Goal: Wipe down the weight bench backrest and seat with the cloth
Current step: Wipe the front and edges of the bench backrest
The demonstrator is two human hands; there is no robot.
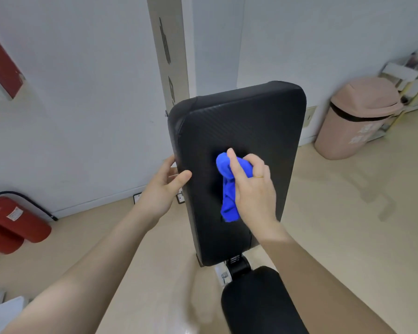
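The black padded backrest (246, 121) of the weight bench stands raised in the middle of the view. Below it, at the bottom edge, lies the black seat pad (258, 302). My right hand (253, 189) is shut on a bunched blue cloth (228, 186) and presses it against the middle of the backrest, with a tail of cloth hanging down. My left hand (163, 184) grips the backrest's left edge, thumb on the front face and fingers behind.
Two red fire extinguishers (12, 220) lie on the floor at the left by the wall. A pink lidded bin (357, 116) stands at the right, with a blurred shelf (410, 75) behind it. A white wall and a beige pillar (169, 47) are behind the bench.
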